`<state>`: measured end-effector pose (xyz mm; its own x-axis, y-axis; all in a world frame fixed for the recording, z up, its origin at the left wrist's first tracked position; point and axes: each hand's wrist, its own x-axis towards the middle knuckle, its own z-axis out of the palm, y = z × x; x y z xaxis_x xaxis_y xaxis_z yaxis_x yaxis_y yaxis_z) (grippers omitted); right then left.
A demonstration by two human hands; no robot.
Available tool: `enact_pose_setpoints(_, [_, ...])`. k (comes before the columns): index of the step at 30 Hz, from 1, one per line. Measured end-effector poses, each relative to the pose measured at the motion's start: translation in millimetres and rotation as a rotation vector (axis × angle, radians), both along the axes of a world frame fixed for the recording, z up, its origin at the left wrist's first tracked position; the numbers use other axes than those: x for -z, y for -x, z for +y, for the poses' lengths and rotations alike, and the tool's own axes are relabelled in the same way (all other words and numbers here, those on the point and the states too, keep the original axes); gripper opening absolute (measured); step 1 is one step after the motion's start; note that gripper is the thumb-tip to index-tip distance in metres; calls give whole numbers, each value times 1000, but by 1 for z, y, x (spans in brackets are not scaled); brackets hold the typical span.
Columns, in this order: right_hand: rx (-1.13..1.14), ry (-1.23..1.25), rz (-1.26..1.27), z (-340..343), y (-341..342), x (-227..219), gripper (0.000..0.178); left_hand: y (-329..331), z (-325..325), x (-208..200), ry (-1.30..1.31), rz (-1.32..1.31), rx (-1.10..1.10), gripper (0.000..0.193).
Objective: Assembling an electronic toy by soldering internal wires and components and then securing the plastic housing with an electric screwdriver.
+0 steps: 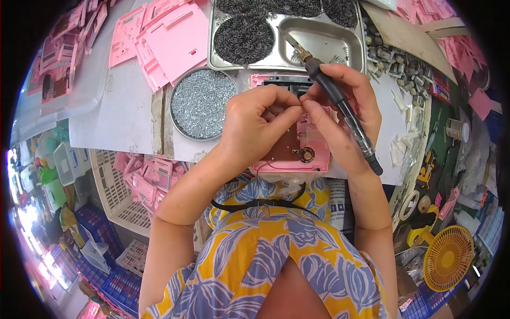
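Observation:
Over a pink plastic housing (317, 166), my left hand (257, 119) and my right hand (350, 106) meet with their fingertips pinched together. Whatever is between those fingertips is too small and covered to make out. Across my right hand lies a pen-shaped tool (340, 95) with a black grip, a clear handle and a brass-coloured metal tip, much like a soldering iron. Its tip points up and left, away from the housing. Inside the housing are a brown board (284, 150) and a round dark part (306, 155). My hands hide the housing's middle.
Beyond the housing stands a metal tray (284, 68) with heaps of dark springs (244, 40). A round tin (175, 118) of silvery screws sits left. Pink panels (172, 42) lie at back left; a crate (109, 183) holds pink parts below. Small metal parts (406, 74) spread right.

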<state>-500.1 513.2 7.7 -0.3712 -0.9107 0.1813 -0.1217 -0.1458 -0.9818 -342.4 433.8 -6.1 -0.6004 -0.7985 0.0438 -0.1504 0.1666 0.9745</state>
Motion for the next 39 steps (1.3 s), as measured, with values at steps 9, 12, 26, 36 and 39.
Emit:
enact_pose_setpoints(9, [52,-23,89,13,-6,9,45,-8,-9,8,-374,98,89,11])
enact_pose_setpoints(12, [142,47,243,18,-2,18,45,-9,-17,3,-266,58,166,11])
enact_pose_setpoints(26, [131,120,366,50,26,30,35,0,-7,10,358,-274,53,12])
enact_pose_setpoints(36, [-73,229,456,68,53,12,27,4,-6,14,398,-286,12,12])
enact_pose_setpoints(39, [-102,236,496,63,50,15,26,4,-6,15,403,-282,-3,12])
